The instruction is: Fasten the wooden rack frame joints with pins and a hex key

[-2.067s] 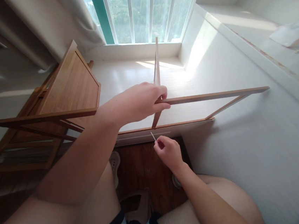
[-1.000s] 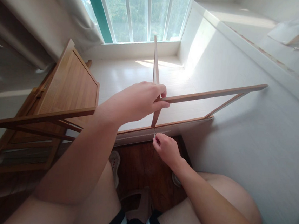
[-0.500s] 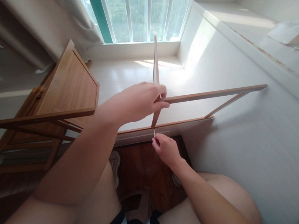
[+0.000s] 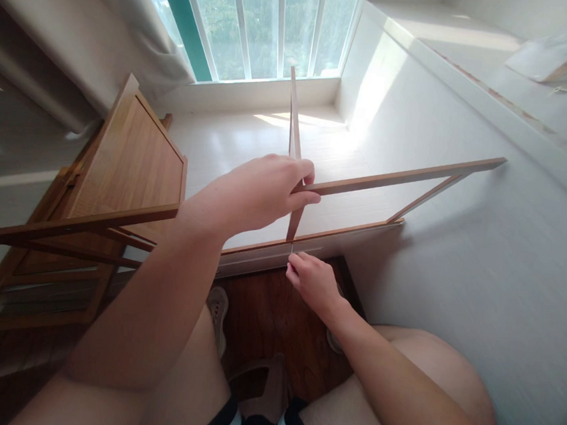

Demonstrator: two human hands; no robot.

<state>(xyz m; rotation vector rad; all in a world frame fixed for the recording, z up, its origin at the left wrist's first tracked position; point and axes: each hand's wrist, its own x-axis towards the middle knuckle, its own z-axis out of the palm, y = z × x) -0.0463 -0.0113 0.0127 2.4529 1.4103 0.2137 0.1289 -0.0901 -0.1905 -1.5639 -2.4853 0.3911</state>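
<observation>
My left hand (image 4: pixel 278 188) is closed around a wooden frame (image 4: pixel 392 179) of thin brown bars, gripping it where two bars meet. One bar runs from there to the right, another rises toward the window, and a short end (image 4: pixel 294 224) points down. Just below that end, my right hand (image 4: pixel 314 282) pinches a thin metal rod (image 4: pixel 291 247), whose tip meets the lower end of the bar. My right fingers hide most of the rod, so its exact kind cannot be made out.
A brown wooden piece with panels (image 4: pixel 133 158) stands at the left by the curtain (image 4: pixel 95 27). The frame rests over a white ledge (image 4: pixel 231 134) under the window. A white wall (image 4: pixel 440 254) bounds the right side. Below are dark floorboards (image 4: pixel 263 317) and a stool (image 4: pixel 271 385) between my legs.
Less of the metal rod shows above my right fingers, which are slightly closer to the bar's end. My left hand keeps its grip on the frame.
</observation>
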